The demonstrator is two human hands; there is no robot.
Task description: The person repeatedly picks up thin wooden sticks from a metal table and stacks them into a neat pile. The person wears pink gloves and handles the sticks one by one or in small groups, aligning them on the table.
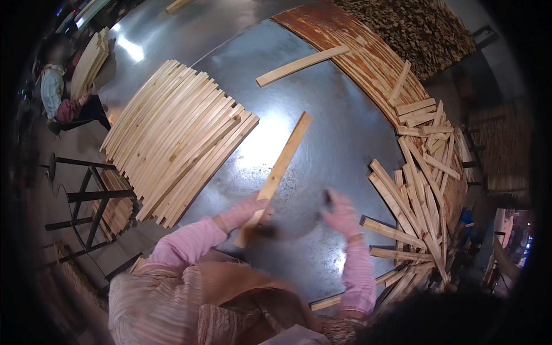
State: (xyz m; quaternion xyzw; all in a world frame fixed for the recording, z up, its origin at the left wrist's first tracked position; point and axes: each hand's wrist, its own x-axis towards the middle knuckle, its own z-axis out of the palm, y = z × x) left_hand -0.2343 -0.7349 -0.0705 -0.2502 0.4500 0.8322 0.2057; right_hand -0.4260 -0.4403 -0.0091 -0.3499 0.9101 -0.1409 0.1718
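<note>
My left hand, in a pinkish glove, grips a narrow wooden strip near its lower end; the strip slants up and away over the metal tabletop. To its right, my right hand, gloved the same, is raised over the tabletop, slightly blurred; a small dark patch shows at its fingertips, and I cannot tell whether it is an object. Left of the held strip, many light wooden strips lie side by side, one of them askew on top. A single strip rests farther back, its far end on a worn board.
A jumbled pile of wooden strips lies at the right, partly on the worn wooden board. A black metal frame stands at lower left. Another person at upper left holds several strips.
</note>
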